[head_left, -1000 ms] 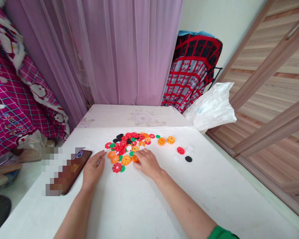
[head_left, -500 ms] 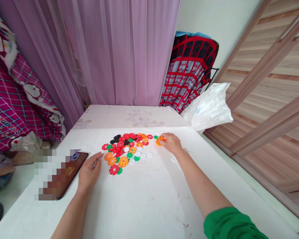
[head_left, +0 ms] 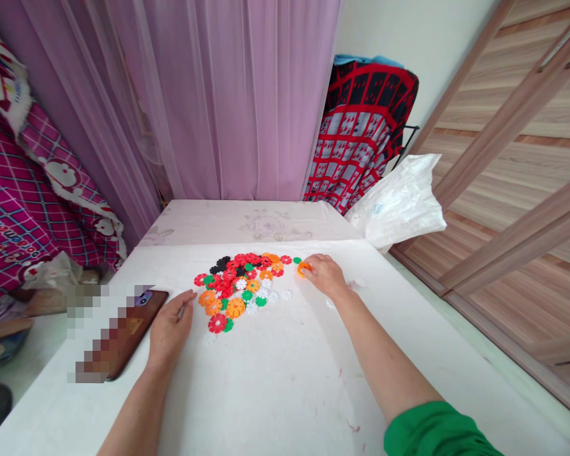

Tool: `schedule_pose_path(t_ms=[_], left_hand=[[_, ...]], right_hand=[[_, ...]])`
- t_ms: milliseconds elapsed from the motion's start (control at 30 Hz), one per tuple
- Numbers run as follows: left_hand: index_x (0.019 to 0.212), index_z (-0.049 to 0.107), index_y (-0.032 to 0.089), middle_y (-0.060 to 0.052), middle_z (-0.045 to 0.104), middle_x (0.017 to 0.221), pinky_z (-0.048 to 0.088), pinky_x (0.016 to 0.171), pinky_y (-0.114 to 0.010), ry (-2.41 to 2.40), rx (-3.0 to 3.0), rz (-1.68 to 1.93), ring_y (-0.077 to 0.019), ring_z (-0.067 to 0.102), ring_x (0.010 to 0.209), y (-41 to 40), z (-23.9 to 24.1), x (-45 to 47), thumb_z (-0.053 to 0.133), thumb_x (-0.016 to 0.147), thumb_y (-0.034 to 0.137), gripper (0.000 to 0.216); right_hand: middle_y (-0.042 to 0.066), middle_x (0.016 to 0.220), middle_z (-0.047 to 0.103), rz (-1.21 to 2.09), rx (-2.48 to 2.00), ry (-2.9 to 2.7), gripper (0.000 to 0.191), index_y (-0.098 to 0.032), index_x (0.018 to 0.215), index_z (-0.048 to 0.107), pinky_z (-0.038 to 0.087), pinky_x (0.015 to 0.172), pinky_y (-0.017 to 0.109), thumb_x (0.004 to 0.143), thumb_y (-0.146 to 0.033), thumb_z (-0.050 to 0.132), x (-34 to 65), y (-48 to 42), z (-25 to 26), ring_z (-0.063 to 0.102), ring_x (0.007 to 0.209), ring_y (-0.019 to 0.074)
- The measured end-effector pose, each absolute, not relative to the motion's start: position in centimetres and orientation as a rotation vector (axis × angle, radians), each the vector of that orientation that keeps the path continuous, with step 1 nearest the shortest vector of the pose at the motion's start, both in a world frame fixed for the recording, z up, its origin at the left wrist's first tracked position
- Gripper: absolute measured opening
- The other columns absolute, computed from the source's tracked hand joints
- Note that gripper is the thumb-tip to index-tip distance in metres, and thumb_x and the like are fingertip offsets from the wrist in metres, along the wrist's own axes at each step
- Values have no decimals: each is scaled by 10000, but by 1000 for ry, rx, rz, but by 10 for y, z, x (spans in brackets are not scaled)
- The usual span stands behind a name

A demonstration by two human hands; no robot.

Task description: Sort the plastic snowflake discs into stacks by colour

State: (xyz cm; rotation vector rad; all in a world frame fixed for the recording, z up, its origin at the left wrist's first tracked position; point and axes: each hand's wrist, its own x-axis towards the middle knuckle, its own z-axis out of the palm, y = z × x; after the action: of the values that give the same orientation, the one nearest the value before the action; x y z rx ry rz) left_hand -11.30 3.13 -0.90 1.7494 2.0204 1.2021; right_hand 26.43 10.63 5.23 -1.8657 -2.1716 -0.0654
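- Phone [head_left: 123, 332] lies at the left edge of the table [head_left: 275, 392], partly blurred; just beside the left hand, apart from it
- Left hand [head_left: 168, 329] rests flat on the table, palm down, fingers loosely spread and holding nothing; fingertips point at the near-left edge of the pile
- Pile [head_left: 240, 282] of flower-shaped discs sits mid-table; red, orange, green, black and white pieces mixed, most of them unsorted, so by my judgement the bulk of the sorting is left
- Orange disc [head_left: 303, 268] lies just right of the pile; right hand [head_left: 325, 273] has curled fingers on it, thumb and forefinger pinching its edge, so it looks gripped; whether it is lifted off the table I cannot tell
- White discs [head_left: 358, 283] lie faintly beyond the right hand, hard to count
- Bag [head_left: 401, 206] sits at the far right corner, well apart from both hands
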Motion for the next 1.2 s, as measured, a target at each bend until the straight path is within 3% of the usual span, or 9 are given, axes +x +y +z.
schedule_pose_path(t_ms=[200, 400, 633, 1000, 1200], left_hand=[[995, 713, 206, -57, 725, 1105, 508, 941, -356, 2038, 1750, 1193, -227, 672, 1008, 31, -5, -112, 435, 799, 387, 385], [988, 713, 217, -49, 726, 1104, 512, 924, -339, 2059, 1771, 1188, -223, 671, 1010, 30, -5, -110, 433, 794, 381, 378], [961, 717, 214, -63, 721, 1117, 500, 945, -358, 2101, 1799, 1158, -236, 664, 1036, 26, -2, -105, 424, 788, 378, 378], [990, 715, 229, -69, 706, 1152, 513, 925, -387, 2112, 1783, 1114, -258, 652, 1060, 17, -1, -105, 444, 778, 397, 383], [1005, 709, 220, -73, 701, 1164, 505, 940, -396, 2100, 1749, 1102, -265, 643, 1082, 16, 0, -105, 429, 783, 426, 413]], right_hand=[[19, 1010, 699, 102, -1714, -2034, 205, -252, 958, 694, 443, 787, 256, 874, -239, 508, 239, 64, 24, 607, 947, 162], [34, 1082, 695, 176, -1737, -1988, 253, -234, 1056, 674, 430, 896, 291, 816, -244, 592, 205, 48, 6, 572, 1026, 200], [58, 1032, 696, 116, -1789, -1929, 270, -219, 1066, 663, 438, 881, 300, 812, -202, 573, 191, 43, 2, 581, 973, 201], [38, 1001, 699, -50, -1864, -1562, 340, -220, 1131, 590, 434, 826, 323, 794, -252, 564, 285, 17, 6, 581, 919, 197], [18, 1003, 705, -10, -1987, -1601, 357, -231, 1146, 575, 430, 796, 308, 790, -247, 597, 287, 17, 7, 571, 938, 202]])
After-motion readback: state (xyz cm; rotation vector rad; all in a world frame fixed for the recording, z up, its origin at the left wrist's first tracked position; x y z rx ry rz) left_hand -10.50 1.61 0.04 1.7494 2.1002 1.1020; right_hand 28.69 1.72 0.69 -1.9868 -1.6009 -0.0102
